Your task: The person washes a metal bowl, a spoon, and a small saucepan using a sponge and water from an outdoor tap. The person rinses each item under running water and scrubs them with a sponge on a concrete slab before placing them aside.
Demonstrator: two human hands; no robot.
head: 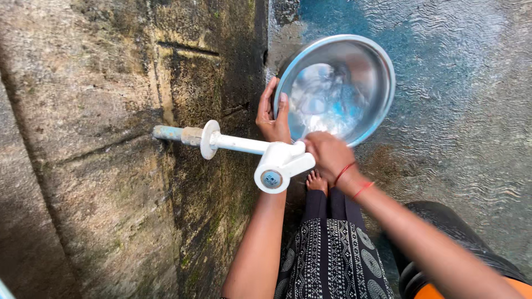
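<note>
My left hand [272, 113] grips the near rim of a round steel plate [338, 86], fingers curled behind the edge, thumb on the inner face. The plate is tilted up on edge, just beyond a white plastic tap [280, 164] whose pipe [235, 143] comes out of a mossy concrete wall [127, 149]. My right hand [328, 155] is closed around the tap's handle, red threads [349, 178] at the wrist. Plate surface looks wet and reflective. Wet rippled floor [471, 111] lies beneath. One bare foot [316, 181] shows below the tap.
</note>
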